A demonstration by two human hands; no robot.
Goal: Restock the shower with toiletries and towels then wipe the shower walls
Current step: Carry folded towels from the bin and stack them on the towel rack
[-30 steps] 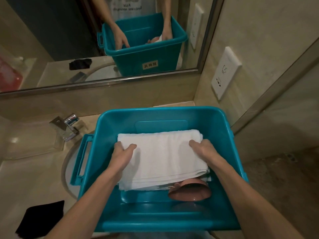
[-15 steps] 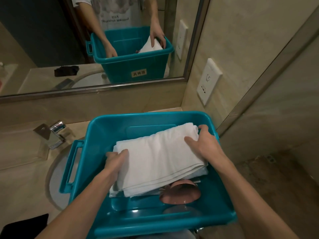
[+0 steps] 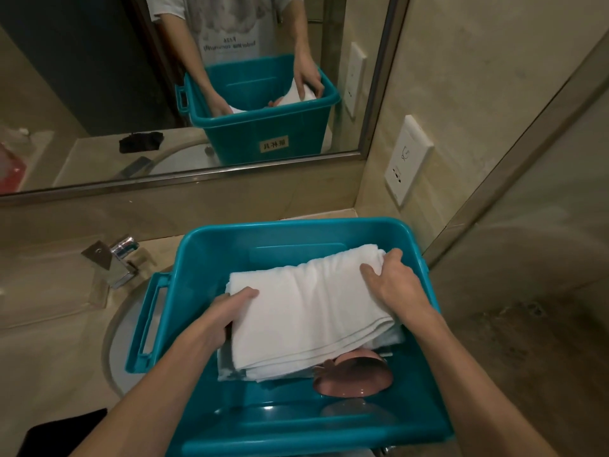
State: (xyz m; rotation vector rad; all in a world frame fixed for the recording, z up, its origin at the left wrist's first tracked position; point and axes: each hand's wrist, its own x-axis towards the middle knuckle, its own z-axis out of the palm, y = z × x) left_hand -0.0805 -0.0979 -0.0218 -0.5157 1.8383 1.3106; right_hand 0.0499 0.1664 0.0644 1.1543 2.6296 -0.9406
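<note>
Right now both hands are inside a teal tub (image 3: 211, 258) that sits on the counter (image 3: 43, 364), partly over the sink (image 3: 120, 324). L hand (image 3: 230, 313) grips the left edge of a folded white towel (image 3: 306, 308): thumb on top, fingers tucked under & out of sight. R hand (image 3: 393, 282) grips the far right corner of the same towel, fingers curled over the edge, thumb flat on the cloth. Towel spans btw the two hands, inside the tub, tilted: the end at the R hand sits higher than the end at the L hand. More folded cloth lies under it, just below the L hand; can't tell how many pieces. A pink dish (image 3: 352, 377) lies on the tub floor near the R wrist, its far rim tucked under the towel's near edge. Left of the L hand, outside the tub, a chrome tap (image 3: 115, 262) stands at the sink's back rim. A black cloth (image 3: 62, 430) lies on the counter beside the L forearm. Beyond both hands the mirror (image 3: 82, 94) shows the tub w/ a label on its front. Right of the R hand: a white wall socket (image 3: 408, 159) & a metal-framed panel (image 3: 543, 225).
</note>
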